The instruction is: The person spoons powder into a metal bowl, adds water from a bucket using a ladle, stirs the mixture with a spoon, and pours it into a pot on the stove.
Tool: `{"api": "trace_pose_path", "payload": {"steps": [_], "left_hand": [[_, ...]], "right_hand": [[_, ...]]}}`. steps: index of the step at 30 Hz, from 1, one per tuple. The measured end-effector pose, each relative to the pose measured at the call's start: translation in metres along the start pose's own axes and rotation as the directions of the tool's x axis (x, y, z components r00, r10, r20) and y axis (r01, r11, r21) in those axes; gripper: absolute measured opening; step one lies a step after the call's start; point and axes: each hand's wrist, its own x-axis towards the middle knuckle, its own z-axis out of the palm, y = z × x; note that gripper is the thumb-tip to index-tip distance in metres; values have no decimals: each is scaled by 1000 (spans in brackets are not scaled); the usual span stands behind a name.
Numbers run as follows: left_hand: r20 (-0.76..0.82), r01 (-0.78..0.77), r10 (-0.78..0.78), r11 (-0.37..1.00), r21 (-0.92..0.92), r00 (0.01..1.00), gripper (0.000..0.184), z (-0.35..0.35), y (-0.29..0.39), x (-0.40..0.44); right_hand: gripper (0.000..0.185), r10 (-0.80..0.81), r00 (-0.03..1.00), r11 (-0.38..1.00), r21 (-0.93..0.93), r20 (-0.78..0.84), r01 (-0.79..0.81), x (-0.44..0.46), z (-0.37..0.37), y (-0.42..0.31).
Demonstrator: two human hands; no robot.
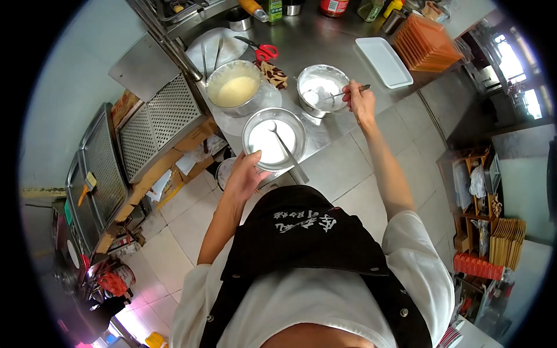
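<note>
My left hand (242, 175) grips the near left side of a metal bowl (250, 124), its thumb at the rim. White contents fill the lower part of this bowl, and a metal spoon (284, 145) leans in it with the handle over the near rim. My right hand (361, 101) is closed around the handle of a thin utensil, which looks like a spoon (342, 94). Its lower end dips into a second metal bowl (318, 110), smeared with white inside. A third bowl (216, 87) with pale yellow batter stands behind the left one.
Red-handled scissors (266, 53) and a brown patterned cloth or wrapper (274, 75) lie behind the bowls on the steel table (325, 49). A white tray (384, 62) and stacked orange trays (426, 43) stand to the right. Perforated metal trays (156, 124) are at the left.
</note>
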Motion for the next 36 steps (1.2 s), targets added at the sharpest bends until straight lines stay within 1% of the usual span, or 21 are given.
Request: {"api": "trace_pose_path", "payload": {"steps": [1, 3, 6, 8, 9, 10, 11, 12, 13, 16, 18, 19, 20, 23, 26, 29, 32, 33, 34, 35, 36], "left_hand": [[4, 10, -10, 1000, 11, 1000, 66, 2, 0, 4], [13, 26, -26, 999, 32, 1000, 63, 8, 1, 14], [39, 44, -46, 998, 44, 998, 50, 20, 2, 32], [26, 73, -73, 997, -2, 997, 44, 23, -1, 50], [17, 89, -88, 996, -27, 996, 41, 23, -4, 59], [19, 93, -92, 995, -37, 996, 39, 23, -6, 66], [21, 96, -95, 994, -46, 995, 38, 24, -7, 75], [26, 99, -98, 994, -54, 995, 36, 26, -8, 82], [0, 116, -117, 989, -90, 993, 38, 31, -8, 88], [23, 113, -111, 989, -92, 994, 42, 44, -5, 98], [9, 126, -126, 988, -94, 992, 37, 52, -2, 101], [1, 132, -133, 987, -96, 991, 34, 55, -1, 102], [4, 130, -130, 986, -100, 992, 35, 57, 1, 103], [6, 111, -111, 989, -94, 994, 39, 57, 5, 104], [29, 126, -123, 988, -88, 992, 37, 53, 8, 107], [22, 111, -109, 989, -98, 994, 35, 52, 9, 110], [27, 86, -84, 991, -107, 996, 33, 51, 11, 110], [22, 87, -85, 988, -124, 996, 36, 48, 11, 110], [20, 87, -85, 986, -139, 996, 39, 44, 11, 112], [21, 88, -85, 984, -152, 996, 43, 43, 12, 114], [9, 83, -83, 984, -158, 997, 43, 42, 13, 114]], "right_hand": [[43, -10, 1000, 999, 50, -1, 10, 1, -3, -2], [42, -24, 1000, 996, 81, -7, 24, 4, -12, -8], [43, -62, 998, 986, 156, -7, 62, 3, -28, -26], [43, -99, 995, 967, 234, -7, 98, -3, -41, -43], [42, -133, 991, 966, 222, -25, 135, -11, -48, -57], [41, -146, 989, 951, 271, -39, 151, -19, -53, -68], [41, -188, 981, 941, 280, -43, 192, -29, -58, -80], [41, -230, 972, 928, 290, -49, 234, -39, -63, -90], [41, -286, 958, 912, 299, -27, 281, -47, -67, -95], [32, -403, 915, 890, 240, 20, 387, -78, -62, -92], [16, -597, 797, 798, 164, 91, 579, -103, -48, -74], [12, -773, 605, 613, -23, 190, 790, -107, -45, -71], [14, -863, 383, 343, -173, 330, 923, -112, -43, -68], [23, -864, 253, 177, -209, 434, 962, -124, -39, -60], [25, -903, 183, 116, -189, 390, 975, -124, -42, -63], [23, -880, 208, 153, -159, 427, 975, -120, -44, -67], [15, -902, 347, 339, -79, 256, 938, -107, -42, -57], [14, -813, 567, 576, 47, 134, 816, -109, -40, -58], [15, -651, 758, 749, 197, 42, 633, -113, -36, -62], [19, -433, 902, 840, 358, -11, 407, -114, -34, -66], [23, -377, 925, 836, 411, -53, 364, -109, -35, -69]]}}
